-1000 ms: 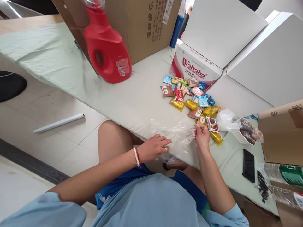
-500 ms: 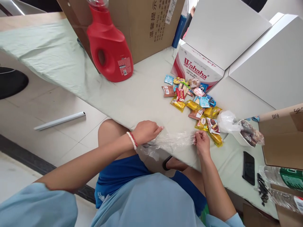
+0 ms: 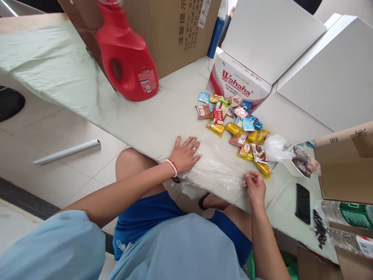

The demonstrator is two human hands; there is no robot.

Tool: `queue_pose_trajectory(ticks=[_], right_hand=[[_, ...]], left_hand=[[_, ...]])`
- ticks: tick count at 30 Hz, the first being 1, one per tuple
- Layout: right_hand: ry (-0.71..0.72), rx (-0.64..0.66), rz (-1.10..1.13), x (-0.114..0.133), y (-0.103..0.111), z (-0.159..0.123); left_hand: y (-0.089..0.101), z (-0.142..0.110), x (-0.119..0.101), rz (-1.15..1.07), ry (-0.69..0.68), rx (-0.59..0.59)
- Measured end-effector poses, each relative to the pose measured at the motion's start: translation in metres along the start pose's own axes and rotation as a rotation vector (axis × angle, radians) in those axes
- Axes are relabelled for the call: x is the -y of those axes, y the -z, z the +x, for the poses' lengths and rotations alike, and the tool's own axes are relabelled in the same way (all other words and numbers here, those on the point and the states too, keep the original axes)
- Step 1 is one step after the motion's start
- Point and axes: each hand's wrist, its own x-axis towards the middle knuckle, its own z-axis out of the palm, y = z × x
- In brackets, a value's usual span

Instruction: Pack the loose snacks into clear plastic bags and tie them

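A clear plastic bag (image 3: 214, 167) lies stretched along the front edge of the cloth-covered table (image 3: 175, 105). My left hand (image 3: 185, 154) rests flat on the bag's left end, fingers spread, with a beaded bracelet at the wrist. At the other end, my right hand (image 3: 255, 187) pinches the bag's edge between thumb and fingers. Just beyond the right hand is a loose pile of wrapped snacks, among them a yellow-wrapped snack (image 3: 263, 169), a white-and-brown snack packet (image 3: 259, 153) and a red snack packet (image 3: 218, 115).
Behind the snacks stands a Wahaha box (image 3: 236, 79). A red detergent bottle (image 3: 128, 58) stands at the back left before a large cardboard box (image 3: 171, 35). To the right are a white bowl (image 3: 294, 165) with packets, a phone (image 3: 303, 203) and a plastic bottle (image 3: 335, 212) lying down.
My left hand has opened from a closed grip and now lies spread on the bag. The bag is flatter and wider. My right hand has shifted slightly right and nearer me.
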Motion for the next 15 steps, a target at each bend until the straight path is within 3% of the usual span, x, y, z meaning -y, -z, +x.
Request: queue_pose_trajectory(ticks=[3, 7, 9, 11, 13, 15], right_hand=[[0.065, -0.06, -0.273, 0.005, 0.017, -0.004], [0.358, -0.106, -0.474, 0.036, 0.018, -0.019], [0.516, 0.085, -0.475, 0.054, 0.006, -0.028], [0.591, 0.371, -0.477, 0.065, -0.011, -0.03], [0.571, 0.584, -0.455, 0.068, -0.031, -0.021], [0.442, 0.652, -0.374, 0.066, -0.05, -0.001]], left_hand=[[-0.004, -0.006, 0.005, 0.006, -0.001, -0.023], [-0.002, -0.008, 0.001, 0.031, 0.032, -0.059], [0.002, -0.007, -0.006, 0.061, 0.01, -0.096], [0.006, -0.005, -0.013, 0.079, -0.053, -0.131], [0.008, -0.001, -0.019, 0.079, -0.151, -0.126], [0.006, 0.003, -0.021, 0.074, -0.245, -0.081]])
